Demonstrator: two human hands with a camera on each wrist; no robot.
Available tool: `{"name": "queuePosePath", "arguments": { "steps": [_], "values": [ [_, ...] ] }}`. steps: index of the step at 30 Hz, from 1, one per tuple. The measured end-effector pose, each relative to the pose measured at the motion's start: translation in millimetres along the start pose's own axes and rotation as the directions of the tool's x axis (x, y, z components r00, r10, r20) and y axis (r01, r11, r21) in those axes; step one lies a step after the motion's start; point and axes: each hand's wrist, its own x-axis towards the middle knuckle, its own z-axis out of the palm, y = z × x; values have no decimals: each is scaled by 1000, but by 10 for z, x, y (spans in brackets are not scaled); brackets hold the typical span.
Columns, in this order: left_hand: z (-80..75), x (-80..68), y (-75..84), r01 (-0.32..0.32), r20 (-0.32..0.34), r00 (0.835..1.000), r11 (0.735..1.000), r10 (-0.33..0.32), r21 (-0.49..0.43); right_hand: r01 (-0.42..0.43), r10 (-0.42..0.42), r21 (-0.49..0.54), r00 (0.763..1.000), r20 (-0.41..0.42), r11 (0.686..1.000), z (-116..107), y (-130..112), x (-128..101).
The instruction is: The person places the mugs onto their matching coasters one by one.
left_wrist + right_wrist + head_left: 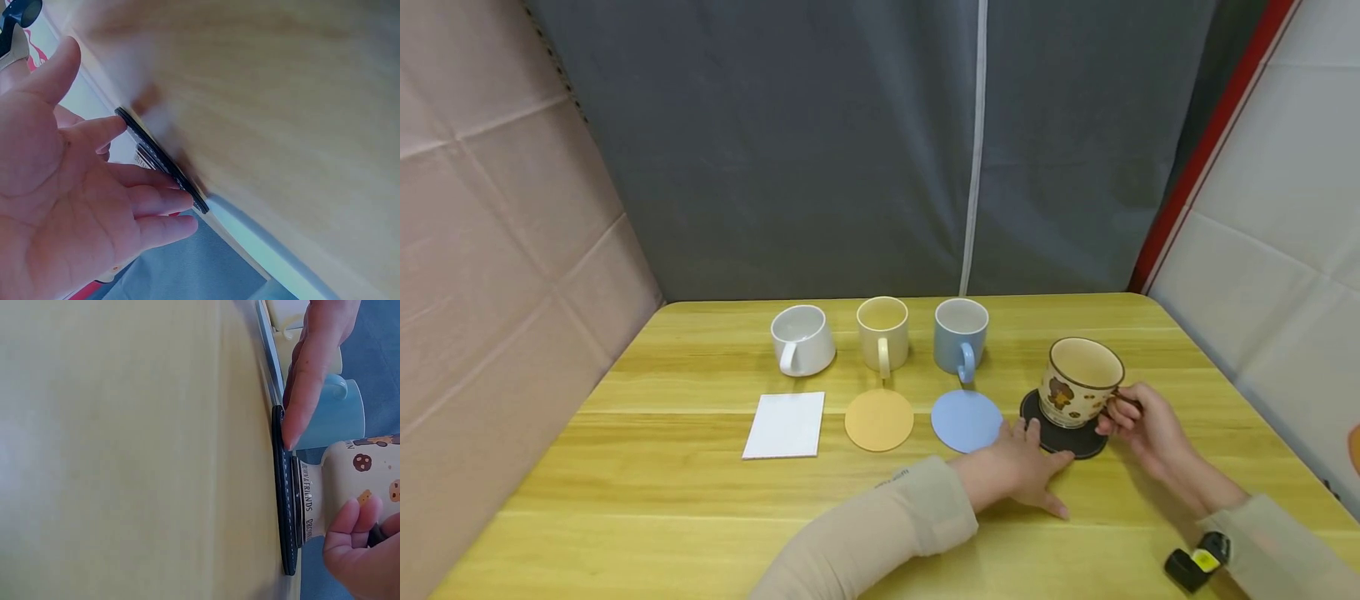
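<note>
A cream mug (pixel 1078 383) with a brown rim and bear print stands on a round black coaster (pixel 1081 442). My right hand (pixel 1150 429) grips the mug's dark handle (pixel 377 535) from the right. With fingers spread and straight, my left hand (pixel 1026 467) touches the coaster's near-left edge. Its palm and fingertips (pixel 165 231) show in the left wrist view, beside the rim of the coaster. In the right wrist view, the mug's narrow base sits against the coaster's top, and a left fingertip rests on the coaster beside it.
Left of the cream mug stand a blue mug (pixel 953 337), a yellow mug (pixel 872 337) and a white cup (pixel 812 350). In front of them lie a round blue coaster (pixel 966 417), a round yellow coaster (pixel 880 421) and a square white coaster (pixel 784 425). A grey curtain (pixel 812 150) hangs behind the table.
</note>
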Motion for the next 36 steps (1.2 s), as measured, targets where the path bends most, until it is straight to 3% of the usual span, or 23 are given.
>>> {"name": "queuePosePath", "arguments": {
  "steps": [7,30,36],
  "values": [
    [-10,-5,-1,22,27,999,1000,-22,-5,8,-8,9,1000,23,1000,7,6,-30],
    [9,21,-8,2,21,1000,1000,-3,20,-3,3,-14,998,58,1000,4,2,-92],
    [4,10,-8,5,21,1000,1000,-6,27,-56,64,-61,986,153,997,-94,-15,-82]
  ]
}}
